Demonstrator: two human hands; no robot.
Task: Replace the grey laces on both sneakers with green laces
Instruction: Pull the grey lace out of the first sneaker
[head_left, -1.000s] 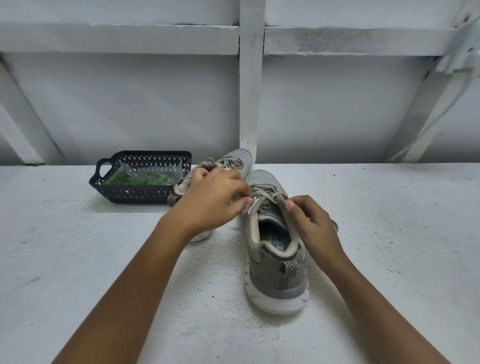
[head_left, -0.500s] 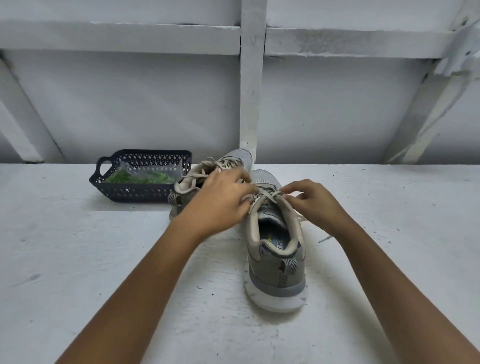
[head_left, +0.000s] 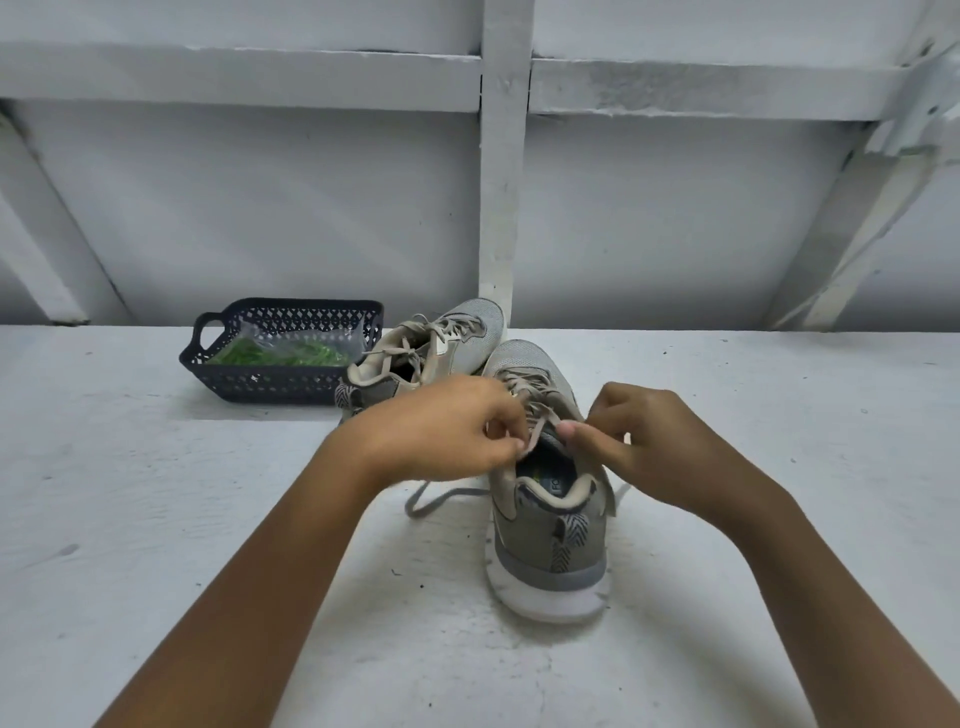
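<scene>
Part of the heel end of the far grey mesh sneaker (head_left: 457, 338) is covered by the left hand (head_left: 441, 431). The upper eyelets of the near grey mesh sneaker with a white sole (head_left: 550, 540) are masked by both hands. The flat grey lace (head_left: 431, 501) is lost under the left hand's curled fingers, where it is pinched. What is held between thumb and forefinger of the right hand (head_left: 660, 447) cannot be made out. The insole print is too small to be read. The green laces in a clear plastic bag (head_left: 280, 353) are blurred by glare, cannot be counted, and are partly hidden by the wall of the dark perforated plastic basket (head_left: 270, 387). Both forearms are cut off by the lower edge.
</scene>
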